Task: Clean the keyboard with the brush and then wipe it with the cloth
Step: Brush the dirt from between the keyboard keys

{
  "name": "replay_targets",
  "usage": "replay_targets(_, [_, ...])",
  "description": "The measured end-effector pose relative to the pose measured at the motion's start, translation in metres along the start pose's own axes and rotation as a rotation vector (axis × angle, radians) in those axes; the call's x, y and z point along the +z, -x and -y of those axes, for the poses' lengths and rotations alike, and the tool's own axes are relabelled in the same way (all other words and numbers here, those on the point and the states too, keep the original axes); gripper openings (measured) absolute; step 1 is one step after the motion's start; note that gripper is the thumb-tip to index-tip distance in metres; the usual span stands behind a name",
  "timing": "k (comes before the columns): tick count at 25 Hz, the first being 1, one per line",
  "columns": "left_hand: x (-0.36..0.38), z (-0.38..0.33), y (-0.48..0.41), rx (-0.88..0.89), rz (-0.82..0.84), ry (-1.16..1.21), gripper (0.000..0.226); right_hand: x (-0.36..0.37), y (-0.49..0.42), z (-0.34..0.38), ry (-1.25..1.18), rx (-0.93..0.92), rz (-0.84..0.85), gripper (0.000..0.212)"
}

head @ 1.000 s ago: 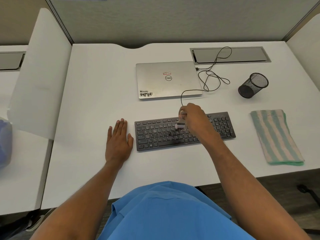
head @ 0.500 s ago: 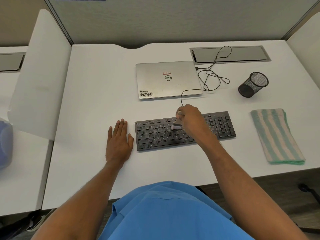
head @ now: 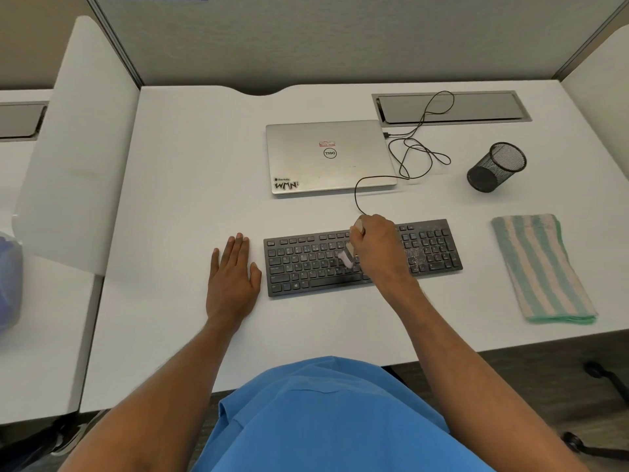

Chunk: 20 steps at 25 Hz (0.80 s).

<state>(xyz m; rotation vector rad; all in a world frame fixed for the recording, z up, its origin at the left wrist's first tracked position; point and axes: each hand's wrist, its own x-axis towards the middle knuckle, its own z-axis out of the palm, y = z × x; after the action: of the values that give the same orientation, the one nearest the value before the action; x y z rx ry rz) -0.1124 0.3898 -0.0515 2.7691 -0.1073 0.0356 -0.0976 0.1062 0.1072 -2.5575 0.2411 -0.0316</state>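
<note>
The black keyboard [head: 360, 257] lies flat near the front of the white tabletop [head: 183, 206], pale specks scattered over its right part. The right hand [head: 377, 247] grips a small brush [head: 347, 255], bristles down on the middle keys, while the left hand [head: 233, 277] rests flat with straight fingers just left of the keyboard. The folded striped cloth [head: 541, 269] lies apart to the right, with a closed laptop [head: 328, 156] behind the keyboard.

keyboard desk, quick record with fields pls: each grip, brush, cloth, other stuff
keyboard: black, flat on the white desk, pale specks on its right part
right grip: holds the brush, bristles on the middle keys
left grip: flat on the desk, beside the keyboard's left edge
cloth: striped, folded, right of the keyboard, untouched
behind keyboard: closed silver laptop, looped black cable, black mesh cup
</note>
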Motion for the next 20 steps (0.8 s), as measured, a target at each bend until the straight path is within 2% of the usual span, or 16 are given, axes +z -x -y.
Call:
replay_targets(4, [0.002, 0.0, -0.001, 0.004, -0.004, -0.013, 0.067, -0.006, 0.004, 0.005, -0.118, -0.019, -0.064, 0.029])
replay_targets(11, [0.003, 0.0, 0.0, 0.004, 0.0, -0.031, 0.067, -0.005, 0.007, 0.002, -0.077, 0.023, 0.02, 0.03])
replay_targets(15, [0.004, -0.001, 0.0, 0.0, 0.004, -0.034, 0.066, -0.001, 0.005, 0.003, -0.035, -0.036, -0.099, 0.03])
replay_targets(20, [0.004, 0.0, 0.001, 0.001, 0.007, -0.042, 0.066, 0.007, 0.003, -0.004, -0.059, -0.01, 0.004, 0.033])
